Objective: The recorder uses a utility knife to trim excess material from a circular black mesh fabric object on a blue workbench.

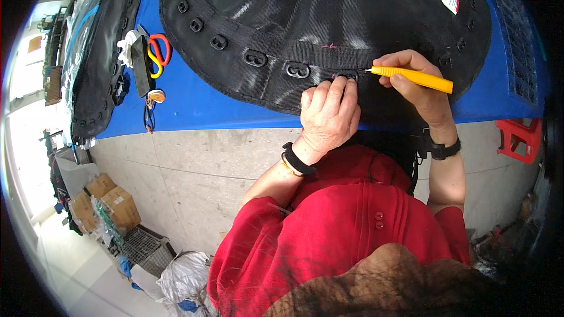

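Observation:
A round black trampoline mat (282, 17) with black plastic rings along its rim lies on a blue-covered table. My left hand (331, 111) is closed at the near rim, its fingertips pressed on a plastic ring (348, 74) under a webbing strap. In my right hand (420, 85) is a yellow-handled pointed tool (414, 78), its thin metal tip aimed left and touching or close to that ring. Short red threads (332, 46) show on the webbing band nearby. More rings, such as one left of my fingers (297, 70), sit in the rim.
Left on the blue table (188, 108) lie scissors (157, 54) with red and yellow handles, a dark flat object (141, 67) and a corded piece (155, 97). Another black mat (111, 41) is further left. Cardboard boxes (120, 206) stand on the floor; a red stool (519, 138) is at right.

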A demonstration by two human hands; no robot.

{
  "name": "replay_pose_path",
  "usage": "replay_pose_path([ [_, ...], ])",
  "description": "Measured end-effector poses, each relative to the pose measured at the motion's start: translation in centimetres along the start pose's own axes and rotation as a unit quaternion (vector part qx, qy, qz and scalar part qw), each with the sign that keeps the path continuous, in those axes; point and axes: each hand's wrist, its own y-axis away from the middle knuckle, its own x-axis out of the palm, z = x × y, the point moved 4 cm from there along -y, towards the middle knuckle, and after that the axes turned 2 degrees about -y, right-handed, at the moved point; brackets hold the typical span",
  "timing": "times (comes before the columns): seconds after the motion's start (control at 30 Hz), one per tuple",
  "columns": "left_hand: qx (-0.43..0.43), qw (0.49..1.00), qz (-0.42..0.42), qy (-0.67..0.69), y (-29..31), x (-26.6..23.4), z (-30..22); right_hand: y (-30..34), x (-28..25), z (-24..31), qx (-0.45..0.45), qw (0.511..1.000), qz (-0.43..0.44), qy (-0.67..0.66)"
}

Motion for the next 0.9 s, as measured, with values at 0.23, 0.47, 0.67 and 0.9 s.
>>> replay_pose_path([
  [0.23,0.0,1.0,0.001,0.0,0.1,0.1,0.0,-0.9,1.4,0.2,-0.004,1.0,0.013,-0.028],
  [0.47,0.0,1.0,-0.005,-0.007,0.1,0.1,0.0,-1.7,2.7,-0.3,-0.013,0.999,0.037,-0.029],
  [0.67,-0.002,1.0,0.002,-0.009,0.1,0.1,0.0,-1.8,2.5,-0.3,-0.007,0.999,0.037,-0.003],
  [0.9,-0.001,1.0,0.0,-0.003,0.0,0.1,0.0,-1.5,2.0,-0.7,-0.036,0.999,0.028,0.024],
])
